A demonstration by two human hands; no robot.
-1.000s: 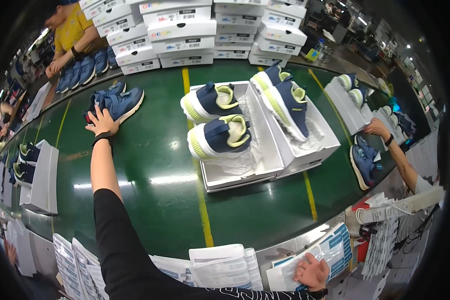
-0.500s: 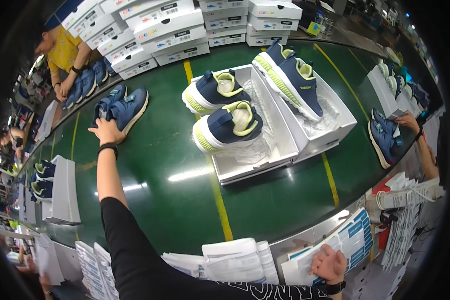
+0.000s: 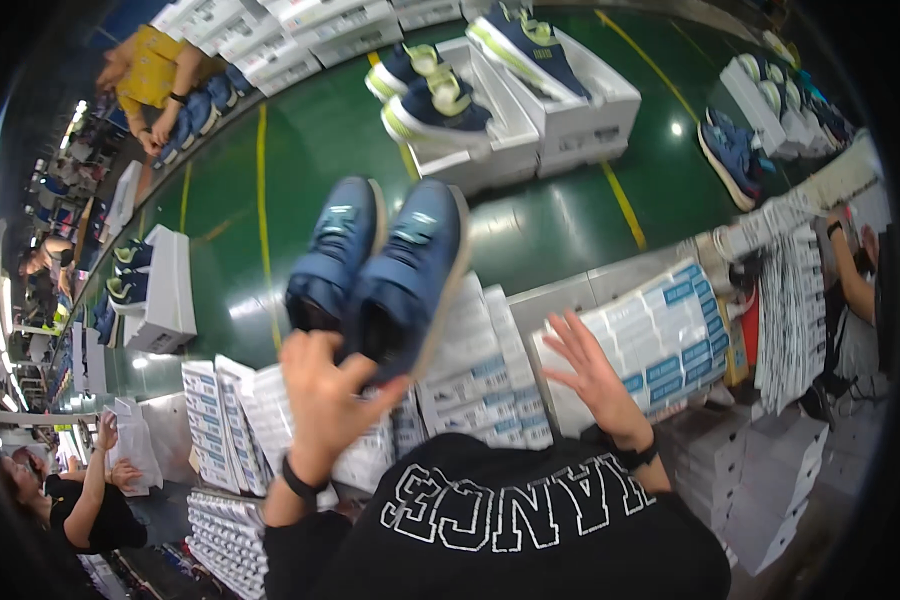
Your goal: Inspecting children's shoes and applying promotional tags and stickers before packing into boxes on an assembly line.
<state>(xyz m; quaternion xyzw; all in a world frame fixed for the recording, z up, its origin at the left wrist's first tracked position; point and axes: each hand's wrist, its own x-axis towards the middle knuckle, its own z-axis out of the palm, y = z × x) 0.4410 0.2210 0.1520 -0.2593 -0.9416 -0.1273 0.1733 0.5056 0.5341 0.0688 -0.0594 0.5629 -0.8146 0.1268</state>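
Observation:
My left hand (image 3: 328,395) grips a pair of blue sneakers by their heel ends, fingers at the shoe openings. Toes pointing away from me, the left sneaker (image 3: 336,245) and the right sneaker (image 3: 415,250) hang side by side above the near edge of the green table (image 3: 320,150). My right hand (image 3: 602,378) is open with its fingers spread, holding nothing. It hovers over the near-left part of a stack of sticker sheets (image 3: 665,335) with blue and white labels; whether it touches them I cannot tell.
Two open white shoeboxes (image 3: 590,125) with navy-and-lime sneakers stand at the far middle. Stacked boxes (image 3: 345,35) line the far edge. More label sheets (image 3: 480,370) lie along the near edge. Co-workers are at the far left (image 3: 160,80), lower left (image 3: 90,500) and right.
My left hand has lifted the blue sneakers from the table's far left and brought them close to me. My right hand's fingers have spread. The view has shifted, so the boxes appear higher.

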